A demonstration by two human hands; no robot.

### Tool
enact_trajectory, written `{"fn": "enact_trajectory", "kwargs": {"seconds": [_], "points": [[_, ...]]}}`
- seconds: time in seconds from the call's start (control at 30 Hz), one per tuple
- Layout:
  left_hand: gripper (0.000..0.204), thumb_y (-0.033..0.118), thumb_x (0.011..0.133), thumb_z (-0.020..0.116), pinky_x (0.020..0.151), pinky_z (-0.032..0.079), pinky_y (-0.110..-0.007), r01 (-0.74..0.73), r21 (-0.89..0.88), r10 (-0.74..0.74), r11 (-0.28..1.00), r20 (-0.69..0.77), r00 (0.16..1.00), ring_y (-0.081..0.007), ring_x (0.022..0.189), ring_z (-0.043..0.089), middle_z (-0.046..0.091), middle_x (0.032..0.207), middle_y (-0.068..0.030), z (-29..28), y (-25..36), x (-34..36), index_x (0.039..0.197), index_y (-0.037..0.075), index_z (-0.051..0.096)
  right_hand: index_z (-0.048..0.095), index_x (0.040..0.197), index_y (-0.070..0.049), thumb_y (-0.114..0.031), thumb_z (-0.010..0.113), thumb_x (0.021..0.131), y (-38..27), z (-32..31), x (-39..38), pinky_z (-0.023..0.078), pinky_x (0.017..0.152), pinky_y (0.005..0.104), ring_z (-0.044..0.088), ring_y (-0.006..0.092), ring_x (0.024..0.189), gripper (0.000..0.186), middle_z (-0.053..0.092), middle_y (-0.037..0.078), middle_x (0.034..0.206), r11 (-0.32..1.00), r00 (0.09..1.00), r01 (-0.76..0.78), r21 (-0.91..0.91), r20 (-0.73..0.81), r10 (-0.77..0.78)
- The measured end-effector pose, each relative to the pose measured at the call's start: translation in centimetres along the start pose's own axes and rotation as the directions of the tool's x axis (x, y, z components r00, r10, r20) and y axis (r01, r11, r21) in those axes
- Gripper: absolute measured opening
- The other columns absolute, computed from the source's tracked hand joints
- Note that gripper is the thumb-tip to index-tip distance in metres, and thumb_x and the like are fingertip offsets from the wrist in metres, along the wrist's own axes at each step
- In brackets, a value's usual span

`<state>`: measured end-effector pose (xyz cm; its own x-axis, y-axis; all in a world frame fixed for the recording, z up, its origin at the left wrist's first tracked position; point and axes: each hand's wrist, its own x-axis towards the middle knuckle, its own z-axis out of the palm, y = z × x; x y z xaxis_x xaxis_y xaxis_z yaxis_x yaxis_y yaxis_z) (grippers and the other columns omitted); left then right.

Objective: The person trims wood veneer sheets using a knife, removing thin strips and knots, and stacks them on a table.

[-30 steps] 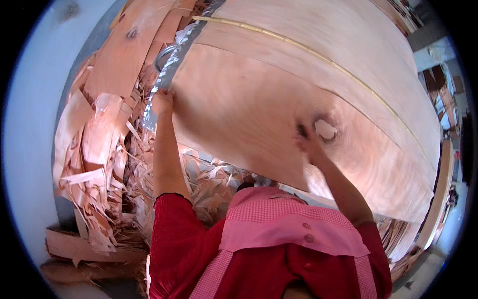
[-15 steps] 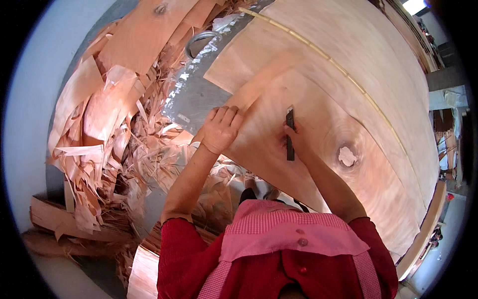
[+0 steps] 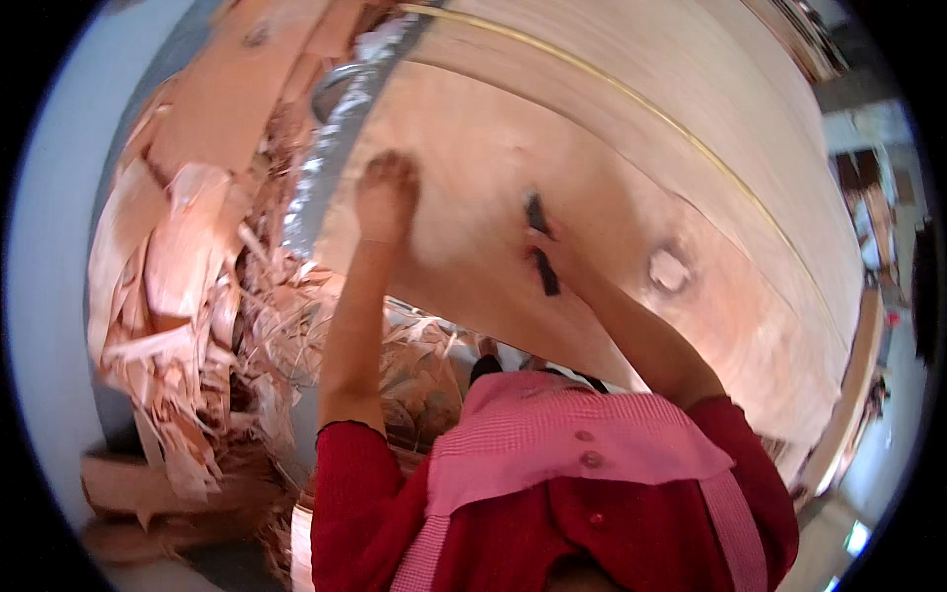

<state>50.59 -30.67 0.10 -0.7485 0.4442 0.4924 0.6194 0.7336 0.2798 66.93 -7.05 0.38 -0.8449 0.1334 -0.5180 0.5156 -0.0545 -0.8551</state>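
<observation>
A thin sheet of wood veneer lies across the bench before me, with a ragged knot hole at its right. My left hand rests on the veneer's left part, close to the bench's grey edge; motion blurs its fingers, so their grip is unclear. My right hand is closed round a black utility knife. The knife's pale tip points away from me, over the middle of the sheet. Whether the tip touches the veneer I cannot tell.
A long yellow bamboo strip lies across the veneer farther back. Beside a metal ring, the grey bench edge carries white scraps. Torn veneer offcuts are heaped on the left, and more scraps lie below the near edge.
The veneer's left part, folded up by my left hand before, now lies flat over the grey bench surface. My left hand has moved farther away; the knife has tilted and shifted left in the view.
</observation>
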Motion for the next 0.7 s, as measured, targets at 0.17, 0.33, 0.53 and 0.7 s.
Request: {"fn": "enact_trajectory", "kwargs": {"seconds": [0.17,0.33,0.53,0.7], "points": [[0.054,0.029,0.078,0.057,0.090,0.032,-0.051,0.081,0.197,-0.092,0.977,0.046,0.995,-0.0353,0.117,0.036,0.035,0.131,-0.0138,1.6,3.0,0.0,0.127,0.016,0.039,0.044,0.094,-0.006,-0.020,0.051,0.085,-0.5,-0.2,-0.3,0.047,0.046,0.0257,0.054,0.0129,0.051,0.018,0.056,0.006,0.068,0.997,0.996,-0.045,0.063,0.075,0.041],[0.058,0.037,0.082,0.052,0.098,0.020,-0.057,-0.219,0.002,0.208,0.976,0.295,0.933,-0.0383,0.127,0.020,0.023,0.141,-0.0055,3.8,10.0,2.4,0.133,0.021,0.030,0.043,0.096,-0.004,-0.020,0.047,0.088,-0.9,-1.1,-1.2,0.048,0.049,0.0272,0.055,0.0146,0.054,0.019,0.057,0.007,0.074,0.992,0.999,0.026,0.122,0.036,-0.030],[0.059,0.039,0.084,0.047,0.094,0.015,-0.065,-0.069,0.257,-0.011,0.964,0.298,0.955,-0.0365,0.129,0.016,0.016,0.143,-0.0005,7.0,11.2,2.4,0.136,0.026,0.023,0.043,0.100,-0.002,-0.019,0.044,0.090,1.0,-1.2,-0.9,0.049,0.051,0.0279,0.056,0.0157,0.055,0.020,0.058,0.009,0.082,0.966,0.990,0.135,0.220,-0.064,-0.124],[0.043,0.025,0.086,0.044,0.098,0.020,-0.055,-0.235,0.094,0.183,0.968,0.383,0.905,-0.0308,0.126,0.026,0.032,0.136,-0.0062,4.2,9.1,2.6,0.128,0.019,0.037,0.048,0.098,-0.001,-0.021,0.044,0.090,-0.8,-0.8,-1.3,0.049,0.051,0.0278,0.056,0.0149,0.055,0.021,0.059,0.008,0.081,0.996,1.000,0.015,0.086,-0.006,-0.015]]}}
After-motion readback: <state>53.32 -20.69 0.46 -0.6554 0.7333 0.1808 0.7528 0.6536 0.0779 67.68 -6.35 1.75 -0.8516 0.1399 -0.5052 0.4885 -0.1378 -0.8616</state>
